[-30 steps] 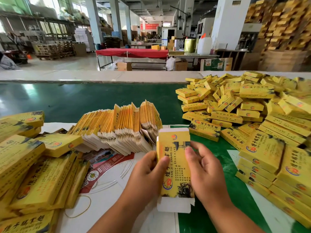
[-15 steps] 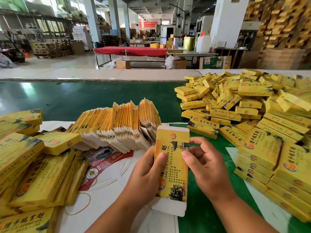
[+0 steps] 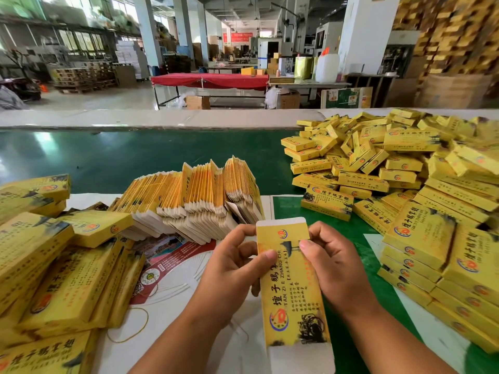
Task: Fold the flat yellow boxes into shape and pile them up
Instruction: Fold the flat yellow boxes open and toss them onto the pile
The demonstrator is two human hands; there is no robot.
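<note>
Both hands are seen low in the centre of the frame: the left hand (image 3: 237, 268) is clamped on the left edge of a yellow box (image 3: 290, 287), thumb laid across its printed face, while the right hand (image 3: 330, 263) is pinching the right edge near the top, thumb on the front, fingers curled behind. The box is held lengthwise, white flaps shown at the top and bottom ends.

Largest of all, the green table (image 3: 135, 157) is spread across the middle of the frame. A big heap of folded boxes (image 3: 405, 171) is piled over the right side, some stacked neatly at the lower right. Another batch of yellow boxes (image 3: 54, 279) is laid along the left edge. A fanned row of flat boxes (image 3: 194, 195) is stood on edge at centre, just above the hands. A printed sheet (image 3: 172, 255) is glimpsed beneath them, and a rubber band (image 3: 129, 326) is lying at the lower left.
</note>
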